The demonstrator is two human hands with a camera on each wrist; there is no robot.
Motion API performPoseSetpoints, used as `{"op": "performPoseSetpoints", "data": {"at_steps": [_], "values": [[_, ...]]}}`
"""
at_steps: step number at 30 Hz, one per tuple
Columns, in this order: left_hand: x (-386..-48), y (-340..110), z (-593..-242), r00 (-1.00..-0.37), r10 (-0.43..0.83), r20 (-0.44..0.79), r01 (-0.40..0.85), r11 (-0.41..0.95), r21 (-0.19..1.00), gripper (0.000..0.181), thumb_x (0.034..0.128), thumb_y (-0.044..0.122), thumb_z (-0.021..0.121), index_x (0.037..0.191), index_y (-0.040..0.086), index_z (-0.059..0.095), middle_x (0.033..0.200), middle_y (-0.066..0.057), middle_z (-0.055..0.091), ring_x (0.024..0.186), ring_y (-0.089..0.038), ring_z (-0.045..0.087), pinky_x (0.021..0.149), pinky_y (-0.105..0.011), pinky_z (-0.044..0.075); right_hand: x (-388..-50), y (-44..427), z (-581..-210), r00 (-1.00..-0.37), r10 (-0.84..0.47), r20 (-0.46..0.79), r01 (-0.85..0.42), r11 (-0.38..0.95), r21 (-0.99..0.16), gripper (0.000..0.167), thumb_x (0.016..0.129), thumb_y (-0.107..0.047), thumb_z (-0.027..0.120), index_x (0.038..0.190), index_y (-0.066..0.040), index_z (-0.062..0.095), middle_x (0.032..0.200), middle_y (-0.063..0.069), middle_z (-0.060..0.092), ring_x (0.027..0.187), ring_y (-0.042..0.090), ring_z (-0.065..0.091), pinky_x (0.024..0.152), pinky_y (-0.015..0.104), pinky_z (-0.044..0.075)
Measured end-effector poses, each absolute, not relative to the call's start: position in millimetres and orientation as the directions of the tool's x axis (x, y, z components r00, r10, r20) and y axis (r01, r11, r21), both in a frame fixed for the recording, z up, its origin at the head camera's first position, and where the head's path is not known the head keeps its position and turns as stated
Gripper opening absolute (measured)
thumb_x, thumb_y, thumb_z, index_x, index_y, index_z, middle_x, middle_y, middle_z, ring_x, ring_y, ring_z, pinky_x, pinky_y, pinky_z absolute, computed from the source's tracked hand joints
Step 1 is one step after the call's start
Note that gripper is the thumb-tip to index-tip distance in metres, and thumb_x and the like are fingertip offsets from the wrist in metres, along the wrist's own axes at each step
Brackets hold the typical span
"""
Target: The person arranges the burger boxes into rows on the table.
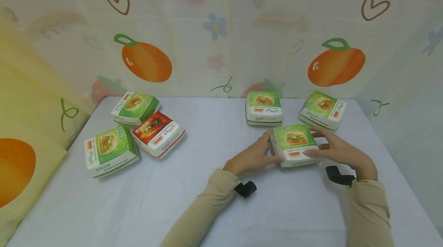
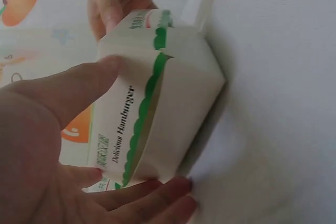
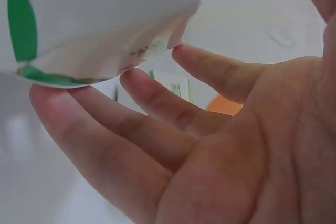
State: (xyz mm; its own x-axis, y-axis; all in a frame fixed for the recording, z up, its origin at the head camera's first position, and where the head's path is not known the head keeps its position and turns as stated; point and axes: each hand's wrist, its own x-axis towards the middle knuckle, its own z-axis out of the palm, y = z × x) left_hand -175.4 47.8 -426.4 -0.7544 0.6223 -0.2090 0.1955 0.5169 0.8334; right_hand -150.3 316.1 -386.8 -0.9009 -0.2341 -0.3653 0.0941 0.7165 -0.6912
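Observation:
Both hands hold a green-and-white hamburger box low over the right half of the table. My left hand grips its left side, thumb at the near corner and fingers toward the far side. From the right, my right hand holds it with the thumb on the near top edge and fingers on the far side. In the left wrist view, the carton side reads "Delicious Hamburger", with a narrow gap under its green scalloped lid edge. The right wrist view shows several fingertips against the carton wall.
Two green hamburger boxes stand behind the held one, one at centre right and one farther right. On the left, a red-and-white box sits against two green ones, rear and front. A fruit-print cloth hangs behind the white table.

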Motion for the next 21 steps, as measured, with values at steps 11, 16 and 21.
{"op": "performPoseSetpoints", "data": {"at_steps": [11, 16, 21], "values": [[-179, 30, -413, -0.725, 0.619, -0.303, 0.149, 0.57, 0.808, 0.1, 0.0901, 0.047, 0.069, 0.159, 0.016, 0.003, 0.14, -0.015, 0.054, 0.119, -0.017, 0.054, 0.104, -0.034, 0.045, -153, 301, -387, -0.891, -0.274, -0.362, 0.068, 0.708, -0.703, 0.091, 0.09, -0.04, 0.07, 0.155, -0.006, 0.016, 0.15, 0.034, 0.028, 0.12, 0.051, 0.053, 0.093, 0.056, 0.053], [-180, 24, -409, -0.721, 0.613, -0.323, 0.135, 0.581, 0.802, 0.101, 0.0894, 0.047, 0.07, 0.159, 0.016, 0.003, 0.142, -0.014, 0.053, 0.123, -0.018, 0.053, 0.107, -0.035, 0.043, -154, 294, -386, -0.881, -0.283, -0.38, 0.077, 0.705, -0.705, 0.092, 0.09, -0.043, 0.07, 0.155, -0.006, 0.016, 0.152, 0.032, 0.027, 0.121, 0.049, 0.054, 0.094, 0.054, 0.053], [-182, 19, -405, -0.716, 0.604, -0.349, 0.128, 0.605, 0.786, 0.102, 0.0885, 0.048, 0.07, 0.158, 0.015, 0.004, 0.141, -0.014, 0.053, 0.12, -0.018, 0.053, 0.106, -0.037, 0.043, -154, 288, -384, -0.867, -0.295, -0.401, 0.083, 0.708, -0.701, 0.092, 0.091, -0.045, 0.068, 0.156, -0.007, 0.014, 0.154, 0.032, 0.025, 0.125, 0.051, 0.051, 0.096, 0.055, 0.052]]}}
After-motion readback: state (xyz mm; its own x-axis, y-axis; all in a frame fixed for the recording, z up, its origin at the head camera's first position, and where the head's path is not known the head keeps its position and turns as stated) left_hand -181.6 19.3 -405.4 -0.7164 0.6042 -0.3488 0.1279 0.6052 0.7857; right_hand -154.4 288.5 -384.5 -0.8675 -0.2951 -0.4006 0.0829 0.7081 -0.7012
